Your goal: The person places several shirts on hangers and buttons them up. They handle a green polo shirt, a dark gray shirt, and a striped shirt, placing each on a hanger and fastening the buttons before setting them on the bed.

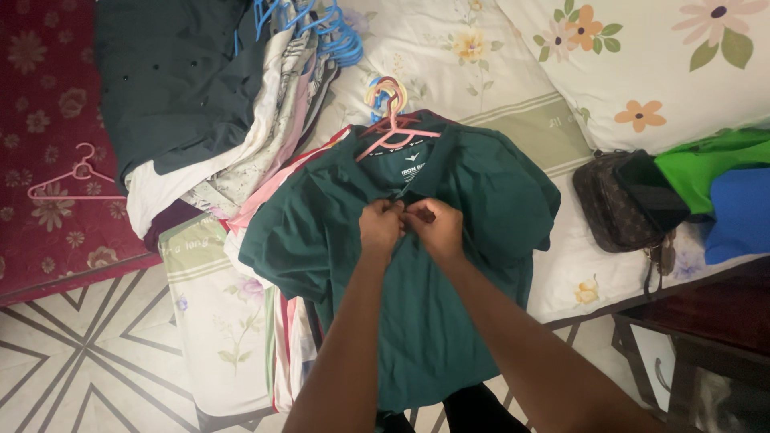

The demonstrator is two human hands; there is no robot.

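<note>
A dark green polo shirt (449,273) lies face up on the bed, hung on a pink hanger (395,128). My left hand (379,228) and my right hand (435,227) meet at the shirt's placket just below the collar. Both pinch the fabric there with closed fingers. The shirt's lower part drapes over the bed's edge toward me.
A pile of hung clothes (241,104) with blue hangers (321,24) lies at the left of the shirt. A lone pink hanger (76,176) rests on a maroon mat. A dark handbag (622,200), green and blue clothes (722,192) and a floral pillow (658,56) sit right.
</note>
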